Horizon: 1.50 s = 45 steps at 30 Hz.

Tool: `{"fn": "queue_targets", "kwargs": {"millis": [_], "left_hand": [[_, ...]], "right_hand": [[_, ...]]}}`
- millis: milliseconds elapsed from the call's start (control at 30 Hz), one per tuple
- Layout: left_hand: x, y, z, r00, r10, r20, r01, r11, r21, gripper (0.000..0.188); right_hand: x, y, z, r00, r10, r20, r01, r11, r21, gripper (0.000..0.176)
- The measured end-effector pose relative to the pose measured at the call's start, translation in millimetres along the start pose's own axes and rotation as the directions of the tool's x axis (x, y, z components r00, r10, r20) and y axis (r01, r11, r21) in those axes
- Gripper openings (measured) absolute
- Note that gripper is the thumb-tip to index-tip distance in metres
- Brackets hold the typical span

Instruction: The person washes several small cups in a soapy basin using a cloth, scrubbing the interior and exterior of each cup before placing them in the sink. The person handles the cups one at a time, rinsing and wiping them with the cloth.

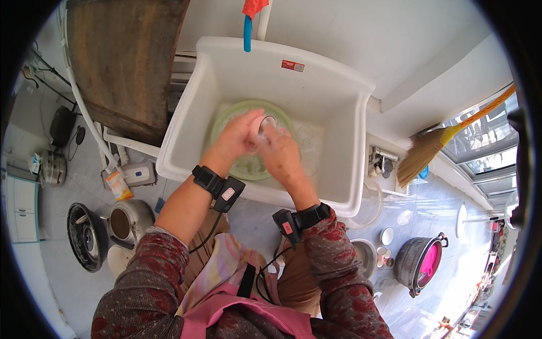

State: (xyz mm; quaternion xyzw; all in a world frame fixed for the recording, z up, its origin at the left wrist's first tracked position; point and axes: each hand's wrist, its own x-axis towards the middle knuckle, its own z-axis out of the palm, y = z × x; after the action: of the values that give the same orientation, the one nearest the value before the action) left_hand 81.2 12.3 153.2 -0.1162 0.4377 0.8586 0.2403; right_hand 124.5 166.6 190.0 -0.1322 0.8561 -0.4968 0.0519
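Note:
My left hand (238,134) grips a small cup (268,120) with a dark rim, its mouth facing up towards me. The fingers of my right hand (281,153) reach into that mouth, wet with suds, and are partly blurred. Both hands are over a light green basin (217,127) of foamy water, which stands in a deep white sink (338,123). To the basin's right, clear round vessels (305,134), hard to make out, lie on the sink floor.
A blue hose (247,34) hangs over the sink's back edge. A brown board (123,63) leans at the left, and a broom (427,156) is at the right. On the tiled floor are a metal kettle (142,214), a black lid (78,250) and a large pot (408,258).

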Motion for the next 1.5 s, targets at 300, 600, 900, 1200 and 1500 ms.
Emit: {"fn": "queue_targets", "kwargs": {"millis": [300, 600, 900, 1200, 1500], "left_hand": [[-3.4, -2.5, 14.0, 0.995, 0.098, 0.000, -0.096, 0.981, -0.167, 0.022], [-17.6, -2.5, 37.5, 0.925, 0.355, -0.133, -0.328, 0.925, 0.191, 0.022], [-22.4, -20.1, 52.1, 0.680, 0.730, -0.077, -0.600, 0.613, 0.513, 0.026], [-33.3, 4.4, 52.4, 0.964, 0.263, 0.047, -0.261, 0.964, -0.061, 0.028], [-34.1, 6.8, 51.7, 0.508, 0.794, 0.333, -0.741, 0.206, 0.639, 0.033]], "right_hand": [[-13.0, -10.5, -3.9, 0.983, -0.162, 0.086, 0.184, 0.868, -0.461, 0.025], [-13.1, 1.6, 8.1, 0.945, -0.264, -0.193, 0.267, 0.964, -0.015, 0.011], [-11.0, -9.2, 26.0, 0.888, 0.169, -0.428, 0.053, 0.886, 0.460, 0.015], [-1.3, -14.4, 20.5, 0.884, -0.060, -0.464, 0.141, 0.980, 0.142, 0.014], [1.5, -22.5, -5.4, 0.929, 0.313, -0.197, 0.049, 0.423, 0.905, 0.015]]}}
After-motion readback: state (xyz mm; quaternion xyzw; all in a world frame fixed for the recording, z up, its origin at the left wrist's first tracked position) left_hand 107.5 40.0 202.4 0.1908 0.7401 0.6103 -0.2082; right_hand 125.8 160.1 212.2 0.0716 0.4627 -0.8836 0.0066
